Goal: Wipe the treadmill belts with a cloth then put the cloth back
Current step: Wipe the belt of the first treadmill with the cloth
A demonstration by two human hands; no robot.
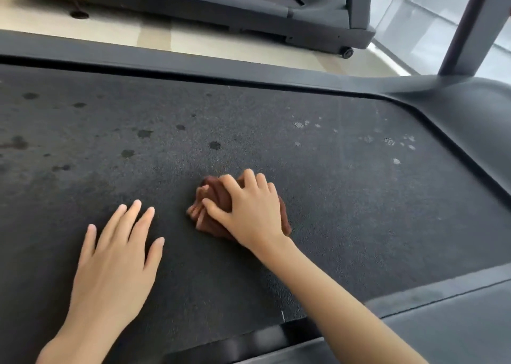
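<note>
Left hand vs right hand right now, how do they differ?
Left hand lies flat, fingers spread straight on the bare belt; right hand curls its fingers over the bunched brown cloth. Left hand holds nothing; right hand grips the cloth. Both bear down on the same belt.

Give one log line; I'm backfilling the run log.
right hand grips cloth on belt | left hand flat on belt | spots ahead

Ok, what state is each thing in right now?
Treadmill belt: dark spots left, pale specks right.
Brown cloth: bunched, lying on the belt.
Right hand: grips the cloth, pressing it down.
Left hand: open, flat on the belt, holds nothing.
</note>
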